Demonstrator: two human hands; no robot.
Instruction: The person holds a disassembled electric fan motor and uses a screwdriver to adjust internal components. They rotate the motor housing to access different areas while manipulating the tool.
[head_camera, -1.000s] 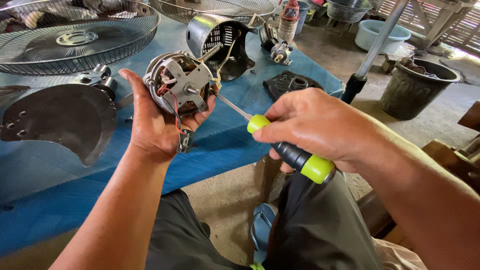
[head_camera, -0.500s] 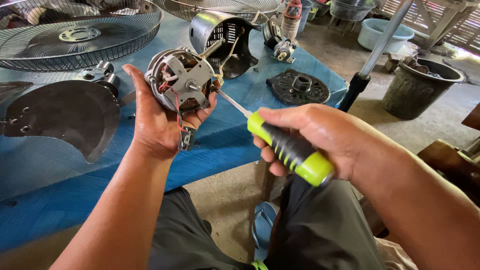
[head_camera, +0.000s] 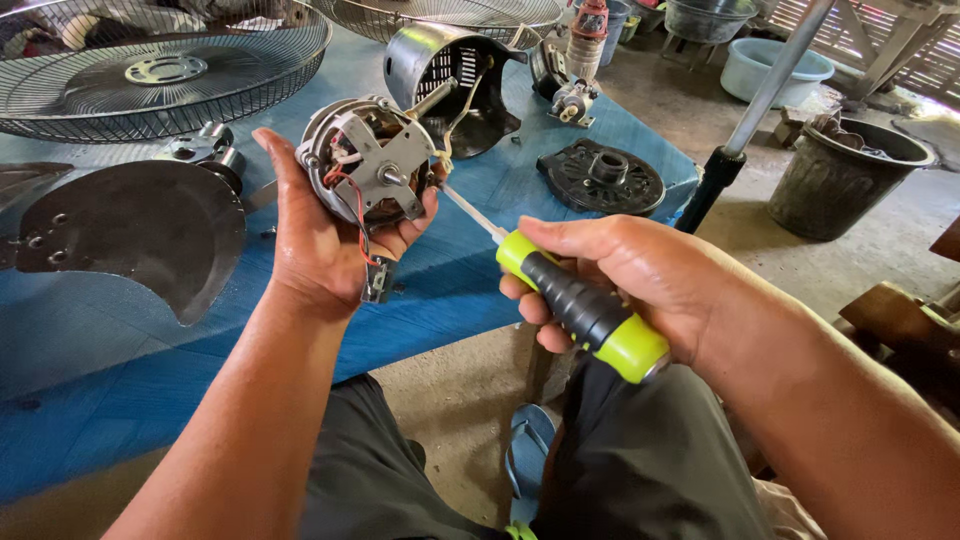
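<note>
Your left hand (head_camera: 315, 235) is clamped around a fan motor (head_camera: 368, 165), cupping it from below and behind, with the thumb pressed on its right edge and the fingers wrapped over the left rim. You hold the motor above the near edge of the blue desk (head_camera: 120, 340), its bracketed face with the short shaft turned towards you. Red and white wires run down from the motor across your palm to a small dark connector (head_camera: 378, 280) hanging just under the motor.

Your right hand (head_camera: 640, 285) is closed tight on a screwdriver (head_camera: 580, 305) with a black and lime-green handle. It sits to the right of the motor and lower, out past the desk's edge over your lap. The thin metal shaft slants up and left, and its tip meets the motor's right side (just beside your left thumb; the exact contact spot is hidden).

Beyond the motor, on the desk, lies a dark motor housing (head_camera: 455, 85) on its side with its slotted wall showing. Right of the housing lies a round black plastic cover (head_camera: 600, 178). Left of the motor rests a dark fan blade (head_camera: 140, 235), and beyond that blade a wire fan guard (head_camera: 160, 70) lies flat. Off the desk, far right of the motor, a dark bucket (head_camera: 835, 180) stands on the floor, with a grey pole (head_camera: 765, 85) leaning between it and the desk.
</note>
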